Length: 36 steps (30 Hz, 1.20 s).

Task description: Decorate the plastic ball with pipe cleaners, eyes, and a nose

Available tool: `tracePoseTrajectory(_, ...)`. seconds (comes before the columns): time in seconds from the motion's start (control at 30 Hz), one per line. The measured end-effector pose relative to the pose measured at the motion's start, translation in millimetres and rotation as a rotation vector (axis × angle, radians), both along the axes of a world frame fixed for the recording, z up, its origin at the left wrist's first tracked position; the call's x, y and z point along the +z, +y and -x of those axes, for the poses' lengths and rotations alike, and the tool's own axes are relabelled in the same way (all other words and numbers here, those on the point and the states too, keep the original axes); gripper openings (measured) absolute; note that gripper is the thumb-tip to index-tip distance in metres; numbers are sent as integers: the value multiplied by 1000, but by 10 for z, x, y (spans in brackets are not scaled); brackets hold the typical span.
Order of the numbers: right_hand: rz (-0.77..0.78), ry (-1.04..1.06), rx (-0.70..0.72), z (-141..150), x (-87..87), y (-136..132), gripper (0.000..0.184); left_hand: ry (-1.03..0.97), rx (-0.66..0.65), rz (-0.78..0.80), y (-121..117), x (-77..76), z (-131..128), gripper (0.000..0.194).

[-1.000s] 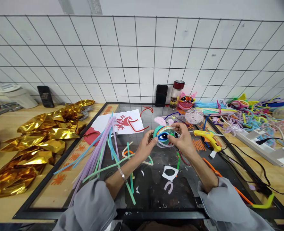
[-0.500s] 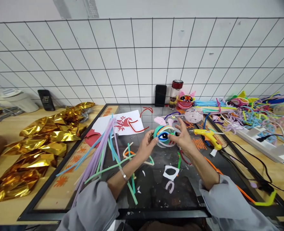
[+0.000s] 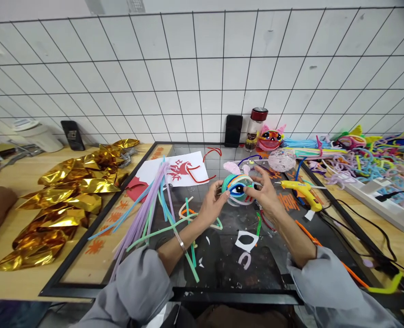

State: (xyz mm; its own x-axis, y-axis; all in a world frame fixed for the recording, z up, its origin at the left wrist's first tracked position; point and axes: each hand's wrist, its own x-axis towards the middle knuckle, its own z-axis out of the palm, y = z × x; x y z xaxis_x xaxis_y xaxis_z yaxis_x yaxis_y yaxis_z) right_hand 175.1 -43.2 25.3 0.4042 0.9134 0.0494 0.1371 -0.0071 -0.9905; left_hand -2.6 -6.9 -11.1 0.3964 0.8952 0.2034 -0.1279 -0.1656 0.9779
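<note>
Gently steady the striped ball mid-board: your left hand grasps its nine o'clock side, your right hand its three o'clock, so light, even pressure suits it. Mind the glue gun at three; more room lies toward six, past the flat paper cutout.

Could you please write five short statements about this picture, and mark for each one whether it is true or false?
1. The left hand and the right hand both touch the striped craft piece. True.
2. The right hand holds the glue gun. False: the yellow glue gun lies to the right of that hand.
3. The glass bottle has a dark red lid. True.
4. The gold foil is on the right side. False: the gold foil lies on the left.
5. The white paper bears a red design. True.
</note>
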Motion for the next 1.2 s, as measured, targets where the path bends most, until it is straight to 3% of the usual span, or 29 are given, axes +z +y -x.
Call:
tracePoseTrajectory(0.27, -5, 39, 4, 45, 65, -34, 82, 23, -20, -7, -13, 43, 20, 41)
tracePoseTrajectory(0.8, -33, -15, 50, -21, -60, -23, 76, -16, -25, 10, -2, -7, 34, 48)
tracePoseTrajectory(1.2, -56, 24, 67, 24, -2, -64, 73, 0, -39, 2, -6, 9, 59, 48)
